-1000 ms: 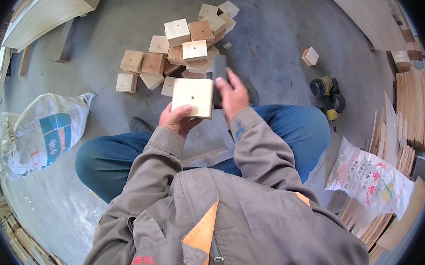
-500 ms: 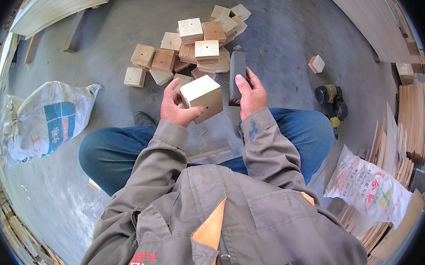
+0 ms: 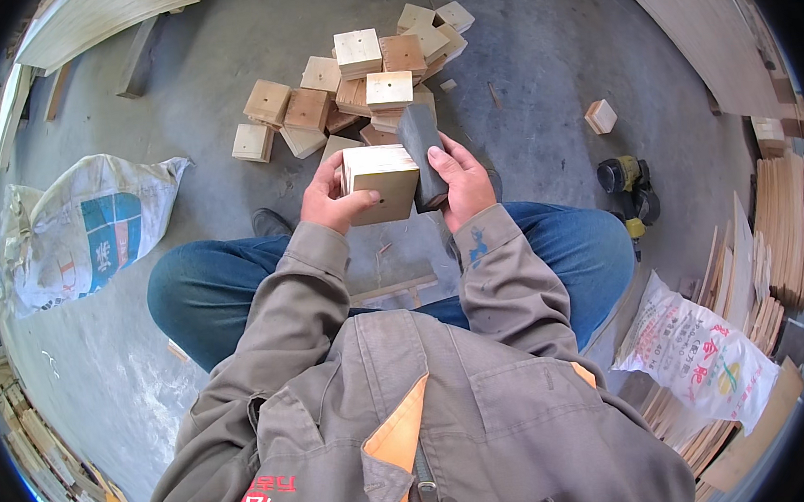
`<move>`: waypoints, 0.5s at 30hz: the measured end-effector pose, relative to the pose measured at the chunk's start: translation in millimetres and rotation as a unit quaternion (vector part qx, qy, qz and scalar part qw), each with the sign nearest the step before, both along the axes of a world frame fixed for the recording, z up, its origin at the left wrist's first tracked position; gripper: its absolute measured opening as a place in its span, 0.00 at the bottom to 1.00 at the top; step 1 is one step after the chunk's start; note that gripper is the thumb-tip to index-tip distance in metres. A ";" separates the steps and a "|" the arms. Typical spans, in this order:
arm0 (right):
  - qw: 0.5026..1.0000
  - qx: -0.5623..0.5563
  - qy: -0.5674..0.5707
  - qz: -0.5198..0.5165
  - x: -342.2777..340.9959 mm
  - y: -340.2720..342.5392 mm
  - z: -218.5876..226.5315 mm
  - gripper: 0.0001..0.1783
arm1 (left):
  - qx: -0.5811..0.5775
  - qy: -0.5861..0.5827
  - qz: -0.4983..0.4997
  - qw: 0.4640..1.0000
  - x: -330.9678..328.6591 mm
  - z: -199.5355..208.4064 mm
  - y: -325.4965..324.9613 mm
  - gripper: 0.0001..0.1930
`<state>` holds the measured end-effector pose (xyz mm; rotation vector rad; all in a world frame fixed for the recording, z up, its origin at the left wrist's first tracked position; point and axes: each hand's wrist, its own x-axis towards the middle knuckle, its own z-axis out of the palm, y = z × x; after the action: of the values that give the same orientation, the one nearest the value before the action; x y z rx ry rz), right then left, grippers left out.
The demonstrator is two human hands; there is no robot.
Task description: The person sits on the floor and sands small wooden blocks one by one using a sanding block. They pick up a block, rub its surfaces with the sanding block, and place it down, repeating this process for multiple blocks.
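Observation:
My left hand point(image 3: 326, 202) grips a pale plywood block point(image 3: 389, 198), thumb on the face turned toward me, near a small dark hole. The fingers behind the block are partly hidden. In my right hand point(image 3: 469, 190) is a long dark grey sanding block point(image 3: 426, 161), tilted, its lower part against or very close to the right edge of the plywood block. Whether they touch is hard to make out. Just beyond my hands lies a heap of similar plywood blocks point(image 3: 306, 108), several with a hole in the upper face.
A white woven sack point(image 3: 133, 209) lies at left, another sack point(image 3: 693, 352) at lower right on wood strips. A black-and-yellow power tool point(image 3: 629, 188) and a single wooden block point(image 3: 601, 117) sit on the floor at right. Stacked sheets point(image 3: 675, 17) stand at the upper right.
The sanding block has moved left to the plywood block and tilted over. My left hand has turned the plywood block so that its holed face points more toward me.

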<state>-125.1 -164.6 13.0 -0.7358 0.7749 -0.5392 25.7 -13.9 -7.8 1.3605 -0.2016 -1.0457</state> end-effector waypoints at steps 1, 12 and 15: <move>1.000 0.017 -0.005 0.003 0.4 0.7 1.6 0.27 | -0.005 0.006 -0.004 1.000 0.7 -2.3 0.5 0.48; 0.999 0.015 -0.020 -0.033 -1.6 -2.6 17.0 0.27 | 0.001 0.221 0.089 0.971 6.7 4.2 4.9 0.30; 0.997 -0.075 -0.001 -0.003 0.3 -0.3 12.8 0.28 | -0.006 0.263 0.135 0.955 6.6 7.6 4.0 0.30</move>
<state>-124.8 -164.9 25.7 -0.8724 0.7396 -0.6080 32.4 -9.9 -0.2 1.0187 0.3637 -1.1285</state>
